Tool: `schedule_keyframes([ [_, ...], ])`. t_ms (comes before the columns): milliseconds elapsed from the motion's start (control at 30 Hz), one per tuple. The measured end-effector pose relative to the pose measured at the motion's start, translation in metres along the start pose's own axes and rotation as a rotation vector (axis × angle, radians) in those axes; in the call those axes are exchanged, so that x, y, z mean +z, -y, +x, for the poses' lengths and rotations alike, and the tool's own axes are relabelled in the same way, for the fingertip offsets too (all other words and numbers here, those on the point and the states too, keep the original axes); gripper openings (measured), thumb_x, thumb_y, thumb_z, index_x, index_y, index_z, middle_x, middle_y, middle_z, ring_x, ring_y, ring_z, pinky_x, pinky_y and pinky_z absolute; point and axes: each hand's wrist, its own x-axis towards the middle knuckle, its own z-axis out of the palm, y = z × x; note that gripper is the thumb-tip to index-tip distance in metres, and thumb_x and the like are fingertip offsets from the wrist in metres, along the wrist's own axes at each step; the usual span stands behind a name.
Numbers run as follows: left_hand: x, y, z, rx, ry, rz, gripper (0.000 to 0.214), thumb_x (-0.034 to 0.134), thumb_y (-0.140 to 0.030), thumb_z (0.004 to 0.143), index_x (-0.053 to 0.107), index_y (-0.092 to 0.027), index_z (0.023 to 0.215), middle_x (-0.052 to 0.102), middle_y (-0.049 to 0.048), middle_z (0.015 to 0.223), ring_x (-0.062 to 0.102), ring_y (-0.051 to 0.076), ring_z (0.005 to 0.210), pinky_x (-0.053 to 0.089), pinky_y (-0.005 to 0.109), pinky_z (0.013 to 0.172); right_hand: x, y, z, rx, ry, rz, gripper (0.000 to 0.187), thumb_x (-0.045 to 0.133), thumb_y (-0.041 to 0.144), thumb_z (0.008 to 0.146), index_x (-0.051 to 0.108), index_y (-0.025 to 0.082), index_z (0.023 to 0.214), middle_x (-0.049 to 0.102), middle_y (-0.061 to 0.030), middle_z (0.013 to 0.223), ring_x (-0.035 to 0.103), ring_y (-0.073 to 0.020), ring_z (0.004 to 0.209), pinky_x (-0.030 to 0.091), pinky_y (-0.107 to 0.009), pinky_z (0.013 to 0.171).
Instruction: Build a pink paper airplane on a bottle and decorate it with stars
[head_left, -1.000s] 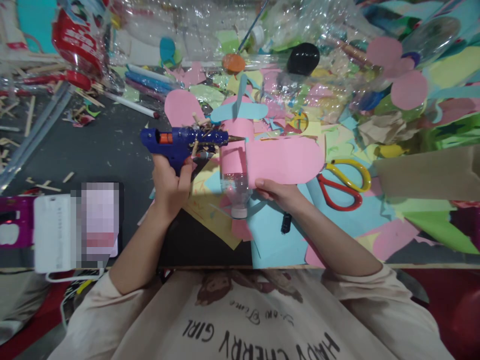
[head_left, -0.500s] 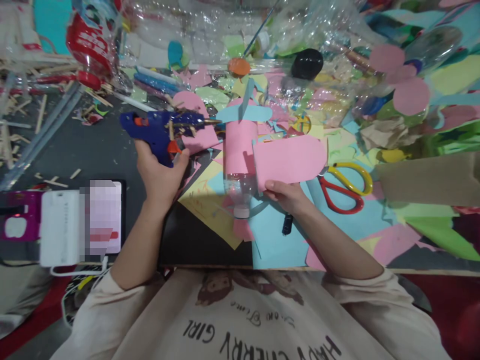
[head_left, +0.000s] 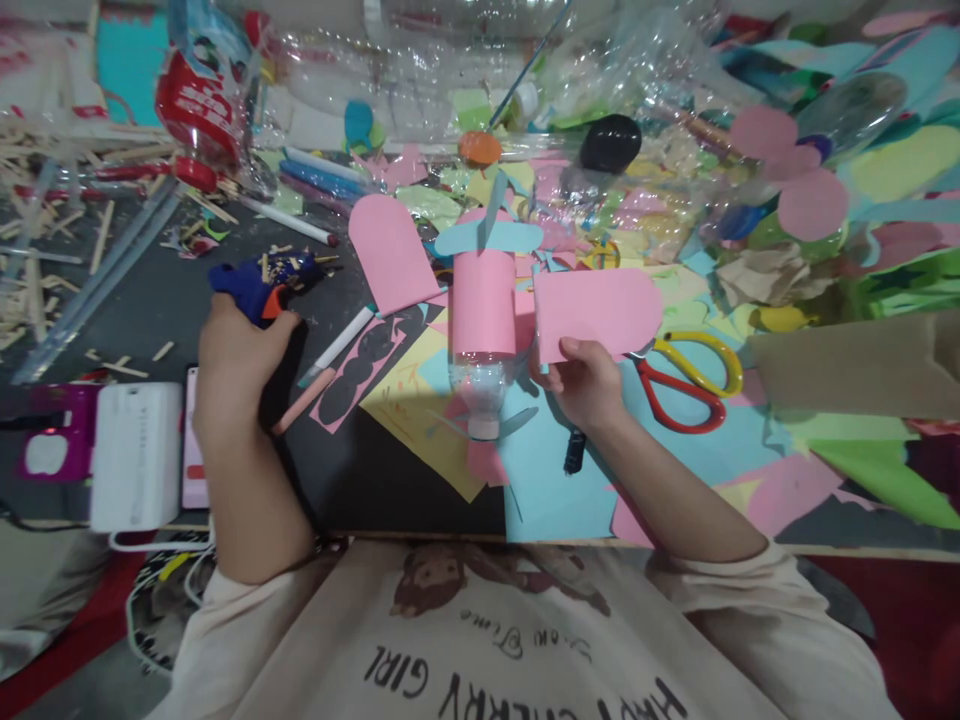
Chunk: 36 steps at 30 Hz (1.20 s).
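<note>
On the left, my left hand [head_left: 247, 350] is closed round the handle of a blue glue gun [head_left: 262, 280] with an orange trigger, its nozzle pointing right. My right hand [head_left: 589, 380] pinches the lower left corner of a pink paper piece [head_left: 600, 310] with one rounded end. Between the hands lies a clear plastic bottle [head_left: 480, 385], wrapped in pink paper [head_left: 484, 300], cap toward me. Blue paper strips [head_left: 487, 237] cross at its far end. A matching pink rounded piece [head_left: 391, 250] rests left of the bottle.
Yellow-and-red scissors [head_left: 690, 385] lie right of my right hand. A phone [head_left: 195, 440], partly covered by my left forearm, and a white power adapter [head_left: 136, 455] are at the left. Markers [head_left: 337, 345], paper scraps, wood sticks and plastic bottles crowd the table.
My left hand has moved left with the glue gun, away from the bottle, uncovering the other pink piece and markers. The pink paper in my right hand has shifted slightly right, away from the bottle.
</note>
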Motion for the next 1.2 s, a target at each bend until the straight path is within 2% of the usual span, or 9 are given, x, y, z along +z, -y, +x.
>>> schedule_keyframes([
  [167,-0.011,0.005,-0.005,0.134,0.003,-0.004,0.053,0.076,-0.058,0.071,0.034,-0.025,0.072,0.059,0.0027,0.082,0.055,0.045,0.126,0.031,0.05,0.078,0.004,0.001,-0.001,-0.031,-0.036,0.006,0.041,0.069,0.049,0.063,0.044,0.023,0.044,0.035,0.007,0.035,0.028,-0.0065,0.034,0.028,-0.028,0.043],
  [300,-0.024,-0.02,-0.023,0.26,-0.068,0.085,0.03,0.059,-0.05,0.089,0.053,-0.022,0.096,0.061,0.0083,0.108,0.049,0.039,0.133,0.035,0.061,0.096,0.003,-0.001,0.0,-0.048,-0.07,0.011,0.042,0.069,0.051,0.065,0.045,0.023,0.045,0.035,0.0069,0.037,0.03,-0.007,0.035,0.03,-0.029,0.044],
  [333,-0.026,-0.029,-0.029,0.277,-0.09,0.073,0.03,0.059,-0.048,0.087,0.055,-0.021,0.101,0.06,0.0107,0.112,0.054,0.038,0.126,0.039,0.062,0.097,0.002,-0.001,0.001,-0.055,-0.074,0.008,0.042,0.069,0.052,0.066,0.045,0.023,0.046,0.035,0.007,0.038,0.03,-0.0074,0.035,0.031,-0.029,0.044],
  [467,-0.012,-0.068,-0.055,0.493,0.225,-0.09,0.028,0.048,-0.044,0.093,0.062,-0.024,0.107,0.065,0.0081,0.108,0.065,0.028,0.104,0.052,0.05,0.091,-0.002,-0.007,0.003,-0.079,-0.122,0.026,0.038,0.069,0.048,0.068,0.045,0.024,0.05,0.038,0.0063,0.041,0.035,-0.009,0.038,0.035,-0.03,0.045],
  [600,0.025,-0.088,-0.077,0.509,0.58,-0.361,0.022,0.05,-0.041,0.093,0.058,-0.022,0.102,0.065,0.0033,0.092,0.068,0.017,0.074,0.057,0.031,0.066,-0.005,-0.013,0.007,-0.096,-0.197,0.07,0.023,0.07,0.041,0.068,0.056,0.023,0.064,0.054,0.0024,0.06,0.053,-0.0142,0.055,0.047,-0.032,0.056],
  [733,0.053,-0.085,-0.088,0.542,0.467,-0.463,0.026,0.052,-0.036,0.095,0.059,-0.022,0.115,0.062,0.0064,0.114,0.066,0.011,0.073,0.058,0.026,0.067,-0.006,-0.016,0.01,-0.114,-0.259,0.118,0.02,0.073,0.038,0.064,0.061,0.024,0.072,0.06,0.0003,0.073,0.061,-0.0189,0.078,0.054,-0.034,0.071],
  [900,0.06,-0.077,-0.094,0.73,0.353,-0.453,0.037,0.053,-0.032,0.095,0.061,-0.025,0.13,0.058,0.0085,0.127,0.065,0.016,0.1,0.059,0.025,0.076,-0.001,-0.015,0.006,-0.04,-0.215,0.088,0.027,0.078,0.043,0.061,0.062,0.023,0.07,0.065,-0.0012,0.074,0.064,-0.0222,0.085,0.056,-0.039,0.083],
  [1067,0.062,-0.071,-0.096,0.829,0.308,-0.417,0.032,0.053,-0.034,0.097,0.067,-0.025,0.125,0.063,0.0057,0.118,0.063,0.014,0.09,0.058,0.024,0.075,0.008,-0.016,0.001,-0.031,-0.141,0.079,0.025,0.077,0.045,0.063,0.064,0.024,0.068,0.068,-0.0024,0.07,0.068,-0.0266,0.09,0.056,-0.045,0.089],
  [1200,0.062,-0.066,-0.097,0.943,0.253,-0.411,0.037,0.052,-0.046,0.1,0.07,-0.023,0.122,0.063,0.004,0.101,0.059,0.011,0.075,0.054,0.022,0.066,0.011,-0.015,-0.002,0.007,-0.17,0.087,0.022,0.077,0.04,0.059,0.068,0.023,0.071,0.068,-0.0009,0.068,0.067,-0.0251,0.081,0.055,-0.043,0.086],
])
